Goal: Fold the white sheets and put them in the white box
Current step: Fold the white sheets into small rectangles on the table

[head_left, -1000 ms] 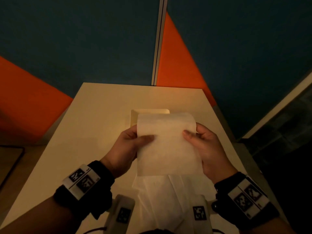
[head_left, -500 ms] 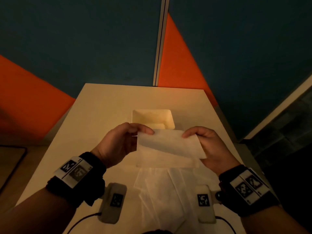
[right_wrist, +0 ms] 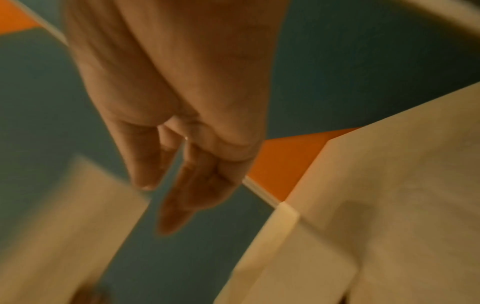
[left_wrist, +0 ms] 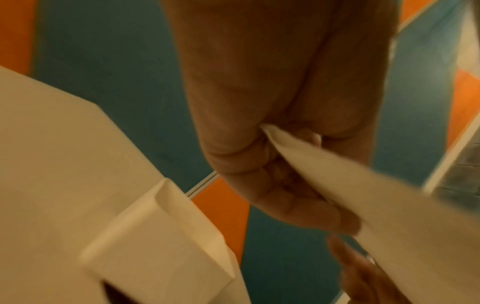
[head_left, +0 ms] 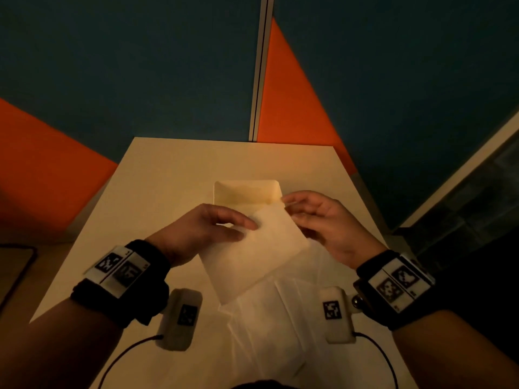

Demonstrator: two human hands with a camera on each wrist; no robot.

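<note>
Loose sheets [head_left: 266, 332] lie nearest on the desk [head_left: 157, 192]. Above them, the left hand [head_left: 202, 231] pinches the folded sheet [head_left: 252, 251]; the right hand [head_left: 323, 220] hovers, fingers relaxed. It looks light and limp: best held by its edges. Beyond waits the box [head_left: 247, 192].

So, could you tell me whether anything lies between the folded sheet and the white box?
Nothing visible does: the folded sheet, pinched by the left hand, sits just short of the open white box.

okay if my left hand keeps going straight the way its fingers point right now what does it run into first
Probably the right hand: the left hand, pinching the folded sheet, points across at it. The white box lies just beyond, though depth is unclear.
</note>
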